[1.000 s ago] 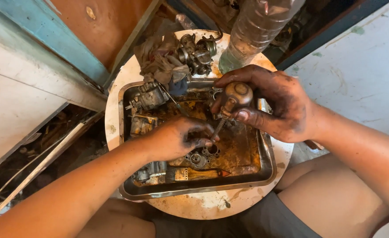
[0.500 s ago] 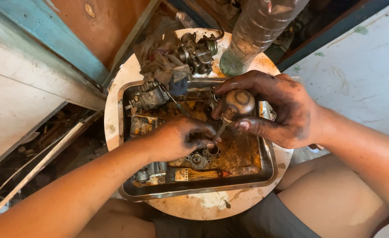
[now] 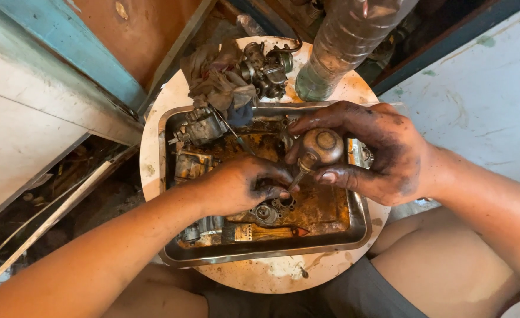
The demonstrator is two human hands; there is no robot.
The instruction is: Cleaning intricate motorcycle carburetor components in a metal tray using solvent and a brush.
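Observation:
My right hand (image 3: 371,153), black with grease, grips the round brown handle of a screwdriver (image 3: 319,147) whose shaft slants down to the left. My left hand (image 3: 236,185) is closed over a small metal engine part (image 3: 268,209) lying in the oily bottom of a steel tray (image 3: 271,253). The screwdriver tip meets the part just under my left fingers, where the contact is hidden. The tray rests on a round pale stool top (image 3: 260,277) between my knees.
More dirty carburettor parts (image 3: 198,126) lie in the tray's far left corner. A greasy rag (image 3: 216,79) and another carburettor (image 3: 266,68) sit behind the tray. A clear plastic bottle (image 3: 342,50) stands at the back right. A small brush (image 3: 260,232) lies near the tray's front.
Both hands stay over the part in the tray. The screwdriver handle has turned slightly in my right hand; little else moves.

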